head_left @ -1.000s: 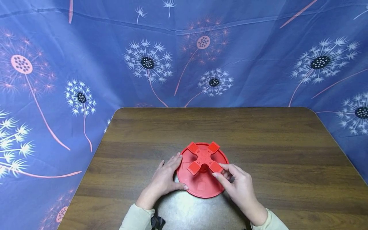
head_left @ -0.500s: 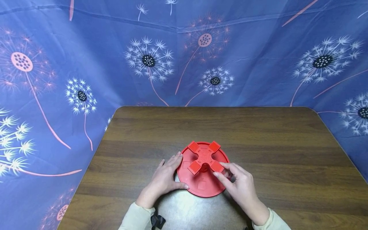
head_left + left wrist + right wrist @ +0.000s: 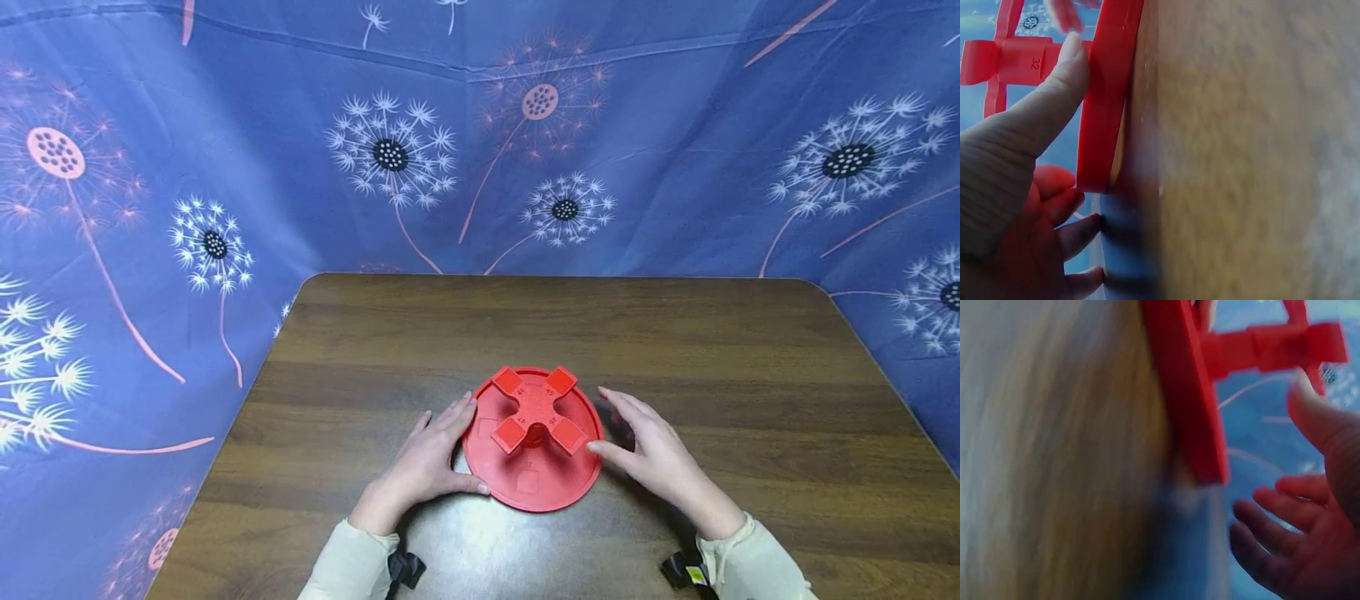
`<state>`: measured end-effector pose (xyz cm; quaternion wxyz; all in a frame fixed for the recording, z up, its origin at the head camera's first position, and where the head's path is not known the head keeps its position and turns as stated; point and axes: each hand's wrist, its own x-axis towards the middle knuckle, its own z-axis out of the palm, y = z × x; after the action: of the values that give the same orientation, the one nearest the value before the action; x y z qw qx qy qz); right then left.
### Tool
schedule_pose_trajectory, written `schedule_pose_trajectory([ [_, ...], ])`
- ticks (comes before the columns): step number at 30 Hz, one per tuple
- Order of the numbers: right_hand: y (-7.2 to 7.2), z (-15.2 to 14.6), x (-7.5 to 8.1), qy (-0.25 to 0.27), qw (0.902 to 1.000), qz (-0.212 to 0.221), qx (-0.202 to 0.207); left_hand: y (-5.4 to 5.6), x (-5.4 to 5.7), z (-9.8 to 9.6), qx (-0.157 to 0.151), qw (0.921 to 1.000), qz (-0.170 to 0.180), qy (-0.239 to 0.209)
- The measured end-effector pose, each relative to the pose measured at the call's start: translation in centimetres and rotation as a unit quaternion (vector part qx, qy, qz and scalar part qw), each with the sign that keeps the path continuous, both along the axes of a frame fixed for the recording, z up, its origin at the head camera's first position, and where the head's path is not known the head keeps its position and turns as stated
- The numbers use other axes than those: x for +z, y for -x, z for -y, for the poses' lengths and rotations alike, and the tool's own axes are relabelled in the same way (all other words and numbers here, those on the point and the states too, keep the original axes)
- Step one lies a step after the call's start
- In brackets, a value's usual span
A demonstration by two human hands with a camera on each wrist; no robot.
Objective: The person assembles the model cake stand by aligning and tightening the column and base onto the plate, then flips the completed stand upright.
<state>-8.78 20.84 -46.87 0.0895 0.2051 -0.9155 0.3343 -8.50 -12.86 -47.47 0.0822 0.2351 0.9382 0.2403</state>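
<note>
A red plastic piece stands on the table: a round, rimmed base [image 3: 528,492] with a short post and a cross-shaped top [image 3: 536,410], its arms bearing small numbers. My left hand [image 3: 431,462] holds the base at its left side, thumb over the near rim and fingers along the far left edge. In the left wrist view the thumb [image 3: 1060,94] lies across the rim and the fingers bend beside it. My right hand [image 3: 660,454] is off the cross, fingers spread, thumb tip near the base's right rim. The right wrist view shows its fingers [image 3: 1279,528] apart from the base.
The wood-grain table [image 3: 360,333] extends around the red piece, with rounded far corners. A blue cloth with dandelion prints [image 3: 480,167] hangs behind and along the sides. Black straps [image 3: 405,569] sit at both sleeve cuffs.
The right hand has let go of the near right arm of the cross and moved right, its fingers spreading. The left hand and the red piece stay where they were.
</note>
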Motion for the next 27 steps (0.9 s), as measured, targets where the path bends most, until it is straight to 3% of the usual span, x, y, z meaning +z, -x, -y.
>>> schedule_pose_trajectory([
  [4,0.5,-0.9,-1.1,-0.048,0.9946,0.083,0.037,0.2,-0.3,0.2,-0.012,0.9998,0.015,-0.005],
  [7,0.8,-1.0,-1.5,-0.080,0.9901,0.104,0.049,0.5,-0.5,0.3,-0.018,0.9997,0.017,-0.001],
  [15,1.3,-0.5,-1.2,-0.131,0.9853,0.079,0.076,1.2,-0.5,0.1,-0.019,0.9997,0.013,0.006],
  [27,2.0,-0.6,-1.8,-0.111,0.9899,0.029,0.083,1.5,-0.3,-0.1,0.004,1.0000,-0.009,-0.001],
])
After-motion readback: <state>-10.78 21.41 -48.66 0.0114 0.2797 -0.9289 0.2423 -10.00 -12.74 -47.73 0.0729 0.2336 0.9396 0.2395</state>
